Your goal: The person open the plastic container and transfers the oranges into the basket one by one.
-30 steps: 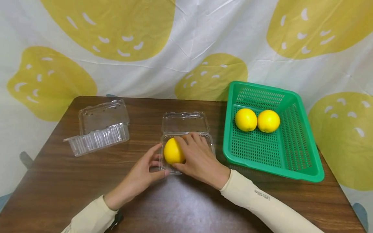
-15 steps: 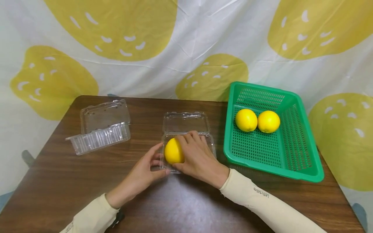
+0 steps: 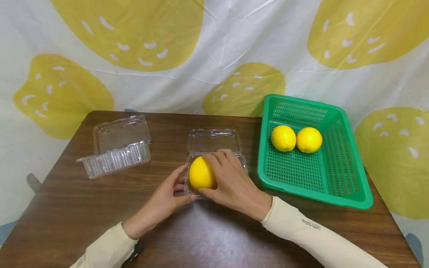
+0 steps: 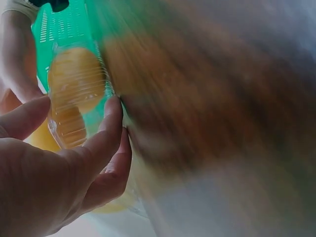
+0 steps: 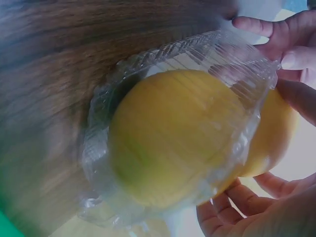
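Observation:
My right hand (image 3: 232, 182) grips a round yellow citrus fruit (image 3: 201, 173) from its right side, over the left part of an open clear plastic clamshell container (image 3: 214, 142). My left hand (image 3: 164, 197) holds that container's left end, thumb at the near corner and fingers along the side. In the right wrist view, another yellow citrus fruit (image 5: 173, 138) shows through the container wall, with the gripped fruit behind it. The right hand hides this second fruit in the head view. The container's lid stands folded back on the far side.
A green plastic basket (image 3: 311, 199) at the right holds two yellow citrus fruits (image 3: 296, 139). At the back left lies another open clear clamshell container (image 3: 115, 158). A fruit-print cloth (image 3: 144, 89) hangs behind the brown wooden table (image 3: 214, 230).
My right hand has shifted and turned slightly, its wrist moving a little right, and the gripped citrus fruit looks slightly larger. The left hand stays at the container's left end.

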A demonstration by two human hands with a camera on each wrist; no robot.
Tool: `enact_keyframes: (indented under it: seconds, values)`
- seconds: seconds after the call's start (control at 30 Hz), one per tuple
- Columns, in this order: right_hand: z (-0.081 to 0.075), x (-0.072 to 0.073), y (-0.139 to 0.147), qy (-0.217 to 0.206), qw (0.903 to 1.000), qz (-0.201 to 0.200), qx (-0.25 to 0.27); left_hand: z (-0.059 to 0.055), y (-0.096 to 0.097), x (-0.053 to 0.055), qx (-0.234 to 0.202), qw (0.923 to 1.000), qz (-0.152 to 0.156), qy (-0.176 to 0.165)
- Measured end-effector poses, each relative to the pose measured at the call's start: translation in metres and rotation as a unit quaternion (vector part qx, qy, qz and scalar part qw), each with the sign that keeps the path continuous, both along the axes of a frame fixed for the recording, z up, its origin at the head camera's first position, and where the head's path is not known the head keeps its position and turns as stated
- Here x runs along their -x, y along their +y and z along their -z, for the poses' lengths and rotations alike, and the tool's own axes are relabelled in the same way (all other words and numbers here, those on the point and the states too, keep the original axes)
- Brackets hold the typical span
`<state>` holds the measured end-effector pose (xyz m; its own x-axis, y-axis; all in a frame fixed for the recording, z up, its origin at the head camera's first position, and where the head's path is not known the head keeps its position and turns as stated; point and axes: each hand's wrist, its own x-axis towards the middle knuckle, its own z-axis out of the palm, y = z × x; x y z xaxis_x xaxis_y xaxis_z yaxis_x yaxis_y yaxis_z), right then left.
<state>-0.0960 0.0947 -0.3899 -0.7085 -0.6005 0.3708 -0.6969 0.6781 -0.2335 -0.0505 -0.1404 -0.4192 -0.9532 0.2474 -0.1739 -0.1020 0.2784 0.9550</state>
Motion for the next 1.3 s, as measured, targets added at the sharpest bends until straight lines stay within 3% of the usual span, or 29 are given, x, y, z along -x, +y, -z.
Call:
enact_keyframes:
  seconds: [0.23,0.5,0.8,1.03,1.3]
  values:
    - [-0.006,-0.009,0.013,-0.004,0.9998,-0.019,0.003,0.0,0.0,0.0,0.013,0.9999,-0.003,0.001]
    - [-0.022,-0.026,0.032,-0.053,0.9984,-0.016,0.016,0.001,-0.001,0.0,0.01,0.9999,-0.004,0.008]
    - [-0.038,-0.044,0.054,-0.074,0.9968,-0.015,0.026,0.0,-0.001,0.0,0.012,0.9999,-0.003,0.011]
    - [-0.052,-0.047,0.07,-0.079,0.9961,-0.017,0.037,0.0,0.0,0.001,0.008,0.9999,0.005,0.009]
    - [-0.071,-0.04,0.084,-0.107,0.9938,-0.005,0.031,0.0,-0.001,0.001,0.006,0.9999,0.006,0.009]
